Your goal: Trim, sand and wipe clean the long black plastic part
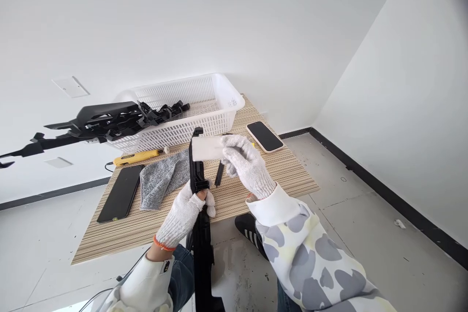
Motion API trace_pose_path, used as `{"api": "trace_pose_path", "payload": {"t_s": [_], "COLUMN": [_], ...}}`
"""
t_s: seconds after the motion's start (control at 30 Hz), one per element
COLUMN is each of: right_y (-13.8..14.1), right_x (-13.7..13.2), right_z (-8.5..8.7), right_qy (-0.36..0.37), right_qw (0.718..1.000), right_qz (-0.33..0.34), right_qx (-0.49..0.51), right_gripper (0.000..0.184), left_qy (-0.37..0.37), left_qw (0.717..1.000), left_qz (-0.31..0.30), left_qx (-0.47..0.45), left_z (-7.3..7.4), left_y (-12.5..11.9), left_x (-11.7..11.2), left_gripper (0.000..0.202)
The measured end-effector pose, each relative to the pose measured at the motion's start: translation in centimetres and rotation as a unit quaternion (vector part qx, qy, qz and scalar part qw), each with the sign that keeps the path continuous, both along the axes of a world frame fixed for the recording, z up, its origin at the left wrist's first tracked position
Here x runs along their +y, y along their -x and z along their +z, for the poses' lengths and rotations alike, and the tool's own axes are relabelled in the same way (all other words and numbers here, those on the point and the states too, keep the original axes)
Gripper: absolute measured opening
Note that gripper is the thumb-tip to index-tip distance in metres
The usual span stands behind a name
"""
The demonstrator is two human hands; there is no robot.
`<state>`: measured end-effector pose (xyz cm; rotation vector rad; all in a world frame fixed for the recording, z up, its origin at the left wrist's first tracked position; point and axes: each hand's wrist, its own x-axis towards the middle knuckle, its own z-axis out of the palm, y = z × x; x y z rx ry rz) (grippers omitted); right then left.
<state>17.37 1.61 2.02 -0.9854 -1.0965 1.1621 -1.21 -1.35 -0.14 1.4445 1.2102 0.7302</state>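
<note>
My left hand [185, 212], in a white knit glove, is wrapped round a long black plastic part [202, 243]. The part runs from above the table edge down between my knees. My right hand [244, 163], gloved too, pinches a flat white rectangular piece [207, 148] by its right end. This piece lies across the upper end of the black part; I cannot tell whether they touch. Just below my right fingers, a thin black strip [219, 174] rests on the table.
A white plastic basket [228, 92] stands at the back, with several black parts [109, 119] sticking out leftward. On the wood-grain table [234, 204] are a yellow-handled tool [137, 157], a grey cloth [155, 185], a dark phone [120, 192] and a light-cased phone [265, 136].
</note>
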Motion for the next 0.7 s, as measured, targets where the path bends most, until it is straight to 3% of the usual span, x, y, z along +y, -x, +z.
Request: {"api": "trace_pose_path", "payload": {"t_s": [0.1, 0.13, 0.23, 0.27, 0.3, 0.4, 0.43, 0.47, 0.53, 0.6, 0.63, 0.7], "right_y": [0.28, 0.29, 0.09, 0.01, -0.03, 0.00, 0.03, 0.05, 0.06, 0.05, 0.06, 0.10], "right_x": [-0.06, -0.03, 0.17, 0.23, 0.27, 0.22, 0.18, 0.15, 0.19, 0.34, 0.44, 0.61], "right_z": [0.12, 0.14, 0.15, 0.11, 0.05, -0.22, -0.29, -0.34, -0.37, -0.41, -0.47, -0.66], "right_qy": [-0.014, -0.021, -0.034, -0.026, -0.012, 0.023, 0.017, 0.003, -0.032, -0.035, -0.025, 0.003], "right_qw": [0.998, 0.997, 0.984, 0.981, 0.986, 0.996, 0.993, 0.991, 0.985, 0.979, 0.985, 0.998], "right_qz": [0.042, 0.017, -0.152, -0.174, -0.153, 0.037, 0.061, 0.040, -0.090, -0.171, -0.154, -0.024], "right_qx": [-0.045, -0.069, -0.089, -0.076, -0.064, -0.081, -0.104, -0.127, -0.140, -0.101, -0.074, -0.051], "right_gripper": [0.021, 0.020, 0.023, 0.025, 0.027, 0.025, 0.022, 0.020, 0.019, 0.024, 0.025, 0.024], "left_qy": [0.001, 0.003, 0.009, 0.009, 0.006, 0.005, 0.009, 0.013, 0.012, 0.004, 0.001, 0.003], "left_qw": [1.000, 1.000, 1.000, 1.000, 1.000, 1.000, 1.000, 1.000, 1.000, 1.000, 1.000, 1.000], "left_qz": [-0.008, -0.006, -0.011, -0.017, -0.020, -0.016, -0.013, -0.010, -0.008, -0.012, -0.013, -0.011], "left_qx": [0.000, 0.001, -0.001, -0.002, -0.005, -0.003, -0.005, -0.007, -0.012, -0.015, -0.015, -0.014], "left_z": [-0.19, -0.22, -0.25, -0.25, -0.25, -0.24, -0.24, -0.25, -0.28, -0.33, -0.35, -0.38], "left_y": [0.09, 0.11, 0.13, 0.13, 0.13, 0.10, 0.09, 0.08, 0.09, 0.12, 0.13, 0.10], "left_x": [0.03, 0.03, 0.00, -0.02, -0.02, -0.01, 0.00, 0.02, 0.04, 0.07, 0.08, 0.13], "left_gripper": [0.036, 0.036, 0.038, 0.040, 0.040, 0.040, 0.040, 0.039, 0.038, 0.037, 0.037, 0.036]}}
